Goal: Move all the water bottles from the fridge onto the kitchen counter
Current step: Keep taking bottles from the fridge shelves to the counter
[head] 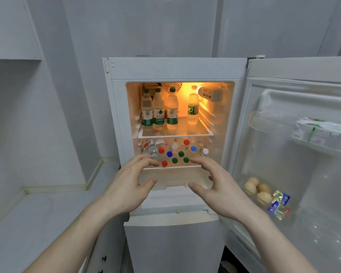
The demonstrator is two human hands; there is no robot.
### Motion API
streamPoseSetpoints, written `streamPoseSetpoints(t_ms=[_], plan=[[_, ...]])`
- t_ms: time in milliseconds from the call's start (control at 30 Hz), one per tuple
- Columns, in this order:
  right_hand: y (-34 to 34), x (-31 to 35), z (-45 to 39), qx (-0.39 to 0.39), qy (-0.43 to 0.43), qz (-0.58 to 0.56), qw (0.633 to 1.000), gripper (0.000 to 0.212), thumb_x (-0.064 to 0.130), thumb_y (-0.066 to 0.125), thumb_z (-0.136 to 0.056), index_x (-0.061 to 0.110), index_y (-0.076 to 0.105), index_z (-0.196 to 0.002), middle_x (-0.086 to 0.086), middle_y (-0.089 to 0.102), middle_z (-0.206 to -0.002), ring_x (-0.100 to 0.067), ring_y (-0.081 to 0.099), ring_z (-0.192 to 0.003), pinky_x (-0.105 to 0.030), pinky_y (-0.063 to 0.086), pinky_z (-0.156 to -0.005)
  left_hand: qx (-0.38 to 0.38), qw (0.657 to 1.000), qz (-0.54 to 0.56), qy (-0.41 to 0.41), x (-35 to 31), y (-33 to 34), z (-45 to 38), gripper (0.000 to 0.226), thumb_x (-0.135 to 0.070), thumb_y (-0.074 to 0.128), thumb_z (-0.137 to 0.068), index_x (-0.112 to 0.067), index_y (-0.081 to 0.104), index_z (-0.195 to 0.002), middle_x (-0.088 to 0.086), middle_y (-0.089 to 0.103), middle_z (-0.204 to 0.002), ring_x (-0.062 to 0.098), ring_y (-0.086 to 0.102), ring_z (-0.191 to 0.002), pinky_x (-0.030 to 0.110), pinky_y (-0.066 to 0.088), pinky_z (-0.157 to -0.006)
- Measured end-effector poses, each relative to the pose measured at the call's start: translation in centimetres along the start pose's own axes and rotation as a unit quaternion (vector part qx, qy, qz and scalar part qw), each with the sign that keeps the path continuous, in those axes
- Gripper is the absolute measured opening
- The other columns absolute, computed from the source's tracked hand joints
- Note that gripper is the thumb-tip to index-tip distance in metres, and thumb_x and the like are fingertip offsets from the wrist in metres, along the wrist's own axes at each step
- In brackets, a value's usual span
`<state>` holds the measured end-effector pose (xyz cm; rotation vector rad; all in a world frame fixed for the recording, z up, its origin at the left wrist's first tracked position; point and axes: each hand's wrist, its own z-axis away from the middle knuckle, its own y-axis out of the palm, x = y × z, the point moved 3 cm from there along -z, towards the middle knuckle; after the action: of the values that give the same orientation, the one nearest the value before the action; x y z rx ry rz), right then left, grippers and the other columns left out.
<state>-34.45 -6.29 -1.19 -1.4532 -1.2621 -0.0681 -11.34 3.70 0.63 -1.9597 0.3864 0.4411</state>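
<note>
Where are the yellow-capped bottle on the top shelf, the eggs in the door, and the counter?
yellow-capped bottle (193,109), head view, on its green label.
eggs (257,189), head view, on the middle egg.
counter (34,219), head view, on its bare top, left of the fridge.

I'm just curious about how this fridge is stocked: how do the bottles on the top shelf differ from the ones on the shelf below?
The top-shelf bottles number four, standing spaced in a row with labels facing out; the lower-shelf bottles are many more and packed tightly. The top-shelf bottles show their full sides, while the lower-shelf bottles show mostly caps. Three top-shelf caps look green and one pale; the lower-shelf caps mix red, blue, green and white. Both groups are clear plastic bottles standing upright.
</note>
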Motion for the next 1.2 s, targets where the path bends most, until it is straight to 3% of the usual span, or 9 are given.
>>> streamPoseSetpoints(t_ms=[100, 233, 333, 467, 633, 833, 967, 1100, 1200], plan=[[-1.1, -1.6, -2.9, -0.004, -0.006, 0.000, 1.000, 0.060, 0.035, 0.071, -0.095, 0.046, 0.045, -0.148, 0.031, 0.044, -0.147, 0.006, 0.042, -0.135, -0.036, 0.041, -0.117, -0.003, 1.000, -0.007, -0.002, 0.2, 1.2, -3.0, 0.031, -0.032, 0.066, -0.097, -0.040, 0.060, -0.127, -0.030, 0.046, -0.138, -0.006, 0.044, -0.128, 0.003, 0.027, -0.096], [-1.8, -3.0, -6.4, -0.005, -0.007, -0.029, 1.000, 0.062, 0.034, 0.074, -0.094, 0.048, 0.046, -0.148, 0.027, 0.046, -0.147, 0.002, 0.047, -0.130, -0.036, 0.045, -0.114, -0.001, 1.000, -0.014, -0.004, 0.6, 2.0, -7.0, 0.033, -0.031, 0.067, -0.097, -0.037, 0.060, -0.128, -0.025, 0.047, -0.139, -0.005, 0.046, -0.121, -0.005, 0.030, -0.085], [-1.9, -3.7, -9.0, -0.011, -0.008, -0.039, 0.999, 0.061, 0.031, 0.075, -0.093, 0.045, 0.048, -0.146, 0.025, 0.050, -0.143, -0.002, 0.050, -0.130, -0.038, 0.050, -0.110, -0.013, 1.000, -0.023, -0.001, 1.5, 2.3, -10.2, 0.034, -0.030, 0.067, -0.096, -0.036, 0.060, -0.129, -0.023, 0.048, -0.139, -0.003, 0.047, -0.118, 0.004, 0.036, -0.086], [-1.7, -4.4, -12.2, -0.016, -0.001, -0.037, 0.999, 0.061, 0.032, 0.074, -0.094, 0.042, 0.046, -0.148, 0.025, 0.047, -0.141, -0.006, 0.048, -0.135, -0.040, 0.048, -0.113, -0.020, 1.000, -0.019, 0.001, 2.7, 2.6, -14.1, 0.036, -0.029, 0.067, -0.096, -0.032, 0.061, -0.131, -0.018, 0.047, -0.143, 0.003, 0.046, -0.130, 0.019, 0.033, -0.102], [-1.2, -5.9, -16.3, -0.033, 0.015, -0.035, 0.999, 0.063, 0.037, 0.073, -0.095, 0.045, 0.044, -0.150, 0.019, 0.046, -0.153, -0.009, 0.047, -0.138, -0.043, 0.049, -0.113, -0.018, 1.000, -0.009, 0.014, 5.1, 3.3, -18.9, 0.038, -0.030, 0.066, -0.096, -0.033, 0.058, -0.133, -0.018, 0.046, -0.143, 0.005, 0.044, -0.134, 0.034, 0.041, -0.113], [-0.3, -7.4, -22.5, -0.065, 0.036, -0.027, 0.997, 0.067, 0.035, 0.076, -0.093, 0.048, 0.042, -0.150, 0.017, 0.042, -0.157, -0.007, 0.048, -0.136, -0.040, 0.053, -0.108, -0.050, 0.999, 0.004, 0.011, 7.9, 3.6, -25.2, 0.051, -0.029, 0.068, -0.094, -0.030, 0.052, -0.142, -0.012, 0.042, -0.149, 0.002, 0.046, -0.125, 0.029, 0.042, -0.111], [1.2, -8.8, -26.6, -0.086, 0.051, -0.042, 0.994, 0.071, 0.033, 0.077, -0.093, 0.044, 0.040, -0.152, 0.015, 0.041, -0.159, -0.011, 0.049, -0.139, -0.042, 0.053, -0.108, -0.064, 0.998, 0.002, 0.009, 9.3, 4.0, -28.6, 0.058, -0.027, 0.068, -0.093, -0.024, 0.047, -0.147, -0.008, 0.039, -0.151, 0.010, 0.043, -0.136, 0.034, 0.042, -0.115], [2.6, -10.0, -30.1, -0.094, 0.061, -0.060, 0.992, 0.078, 0.032, 0.078, -0.092, 0.038, 0.036, -0.157, 0.011, 0.036, -0.163, -0.016, 0.048, -0.142, -0.041, 0.050, -0.108, -0.075, 0.997, 0.011, -0.026, 9.9, 4.2, -31.7, 0.062, -0.028, 0.068, -0.093, -0.023, 0.041, -0.149, -0.002, 0.036, -0.153, 0.018, 0.051, -0.131, 0.038, 0.050, -0.106], [3.6, -10.7, -32.7, -0.106, 0.068, -0.071, 0.989, 0.079, 0.029, 0.078, -0.091, 0.034, 0.035, -0.157, 0.009, 0.036, -0.164, -0.019, 0.046, -0.144, -0.044, 0.049, -0.113, -0.080, 0.995, 0.012, -0.055, 10.4, 4.3, -34.5, 0.062, -0.025, 0.067, -0.093, -0.023, 0.037, -0.147, 0.010, 0.049, -0.141, 0.020, 0.062, -0.099, 0.031, 0.052, -0.077]])
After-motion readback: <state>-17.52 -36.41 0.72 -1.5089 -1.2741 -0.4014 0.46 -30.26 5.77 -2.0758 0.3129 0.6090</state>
